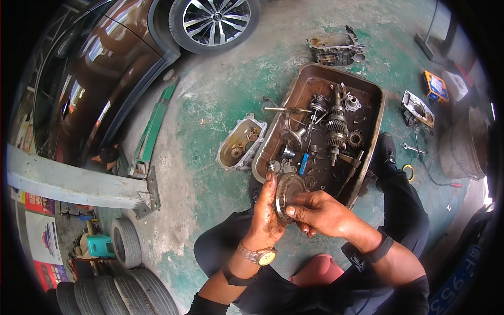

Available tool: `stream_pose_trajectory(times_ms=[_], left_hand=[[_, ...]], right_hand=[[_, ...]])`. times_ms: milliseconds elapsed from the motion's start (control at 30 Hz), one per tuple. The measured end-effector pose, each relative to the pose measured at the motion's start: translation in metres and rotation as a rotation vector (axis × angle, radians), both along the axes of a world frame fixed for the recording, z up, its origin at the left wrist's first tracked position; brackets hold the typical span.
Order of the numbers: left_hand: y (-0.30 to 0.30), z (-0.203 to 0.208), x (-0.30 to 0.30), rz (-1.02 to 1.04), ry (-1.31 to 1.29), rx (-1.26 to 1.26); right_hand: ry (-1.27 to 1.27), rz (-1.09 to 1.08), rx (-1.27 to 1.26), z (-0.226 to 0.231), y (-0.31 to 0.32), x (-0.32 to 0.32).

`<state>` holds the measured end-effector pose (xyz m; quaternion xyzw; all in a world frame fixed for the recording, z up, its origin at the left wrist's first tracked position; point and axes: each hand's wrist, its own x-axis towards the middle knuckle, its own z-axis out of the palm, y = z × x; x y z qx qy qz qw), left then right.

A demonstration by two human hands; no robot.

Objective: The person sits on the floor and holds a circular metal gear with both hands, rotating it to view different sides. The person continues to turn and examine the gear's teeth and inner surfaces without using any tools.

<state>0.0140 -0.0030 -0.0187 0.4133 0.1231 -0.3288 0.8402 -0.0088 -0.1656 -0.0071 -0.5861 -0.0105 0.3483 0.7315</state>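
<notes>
A round, toothed metal gear (290, 190) is held up on edge between my two hands, over the near edge of the tray. My left hand (264, 218), smeared with dark grease, grips its left side with the fingers pointing up. From the right, my right hand (324, 212) closes on its face and lower rim, thumb in front. Beyond them lies a brown metal tray (311, 74) of gearbox parts. Inside it are a long shaft stacked with gears (336, 128), a blue-handled screwdriver (303, 164), a small flanged part (352, 103) and several loose rings and bolts.
An open metal housing (226, 152) leans by the tray's left side; another casing (336, 50) stands behind it. To the right are a flat metal plate (418, 109), a wrench (415, 148) and a large drum (462, 147). A green lift arm (155, 123) and a brown car (100, 68) occupy the left.
</notes>
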Motion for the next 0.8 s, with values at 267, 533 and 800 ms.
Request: stream_pose_trajectory(times_ms=[267,533,800], left_hand=[[0.001,-0.006,0.001,0.112,0.107,0.058],[0.001,-0.005,0.004,0.144,0.124,-0.01],[0.002,-0.001,0.003,0.092,0.03,-0.203]], right_hand=[[-0.117,-0.031,-0.111,-0.008,0.008,-0.001],[-0.124,-0.053,-0.118,-0.002,0.006,-0.001],[-0.178,-0.059,-0.141,0.005,0.002,-0.001]])
